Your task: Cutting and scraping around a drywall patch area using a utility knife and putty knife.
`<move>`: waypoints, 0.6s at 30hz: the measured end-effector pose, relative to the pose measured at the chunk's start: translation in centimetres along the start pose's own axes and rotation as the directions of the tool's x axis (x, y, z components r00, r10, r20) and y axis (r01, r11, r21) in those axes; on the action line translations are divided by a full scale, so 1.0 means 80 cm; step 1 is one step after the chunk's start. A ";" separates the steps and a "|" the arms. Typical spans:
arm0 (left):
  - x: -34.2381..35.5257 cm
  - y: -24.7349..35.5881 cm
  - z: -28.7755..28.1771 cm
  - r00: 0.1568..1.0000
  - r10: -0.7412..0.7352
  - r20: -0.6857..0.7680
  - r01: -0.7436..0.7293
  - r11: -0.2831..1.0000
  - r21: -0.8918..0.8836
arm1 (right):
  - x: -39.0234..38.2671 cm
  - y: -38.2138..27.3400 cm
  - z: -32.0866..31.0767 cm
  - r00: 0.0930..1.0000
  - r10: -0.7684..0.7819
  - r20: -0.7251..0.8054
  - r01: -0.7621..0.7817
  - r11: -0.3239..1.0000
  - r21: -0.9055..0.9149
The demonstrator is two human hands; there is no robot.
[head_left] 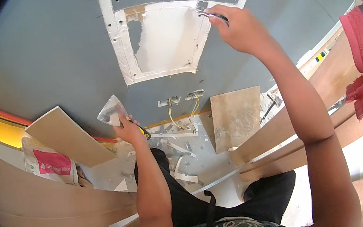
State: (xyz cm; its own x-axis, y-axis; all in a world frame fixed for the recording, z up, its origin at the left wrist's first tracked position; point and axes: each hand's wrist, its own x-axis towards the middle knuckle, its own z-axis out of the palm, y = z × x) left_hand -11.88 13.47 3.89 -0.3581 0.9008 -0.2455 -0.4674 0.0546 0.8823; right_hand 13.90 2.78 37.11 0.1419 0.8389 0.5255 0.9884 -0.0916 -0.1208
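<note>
My right hand [240, 26] reaches up to the grey wall [67, 60]. Its fingers close round a slim silver-and-dark hand tool [212, 15], whose exact kind I cannot make out. The tool's tip meets the upper right corner of a white panel [168, 36], which has a rough plastered border and a ragged grey area on its left. Lower down and away from the wall patch, my left hand [130, 129] grips a wide putty knife [113, 112] by its black-and-yellow handle. White compound smears the putty knife's blade, which points up and to the left.
Yellow wires [194, 105] poke from two wall openings under the panel. Loose boards [71, 137] [237, 117] lean at left and right. Scraps litter the floor. A white-and-pink bag [51, 162] stands left; wooden planks [282, 134] flank me. A red cloth [361, 41] hangs right.
</note>
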 end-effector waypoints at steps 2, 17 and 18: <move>0.002 0.002 -0.004 1.000 -0.017 0.023 0.018 1.000 -0.018 | -0.007 -0.034 -0.004 0.979 0.176 0.106 -0.155 0.971 -0.181; -0.015 0.004 0.017 0.998 -0.055 -0.016 0.055 0.998 0.033 | -0.034 0.005 0.088 0.948 0.062 -0.313 -0.014 0.988 0.154; -0.010 0.002 0.013 0.999 -0.049 -0.016 0.049 0.998 0.039 | -0.029 0.004 0.077 0.947 0.068 -0.315 -0.018 0.987 0.161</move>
State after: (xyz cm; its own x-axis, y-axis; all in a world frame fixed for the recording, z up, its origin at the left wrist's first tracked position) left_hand -10.78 13.24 4.63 -0.3477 0.8901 -0.2946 -0.4526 0.1158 0.8841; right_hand 13.58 4.15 30.64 0.2188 0.6191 0.7542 0.9643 -0.0187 -0.2643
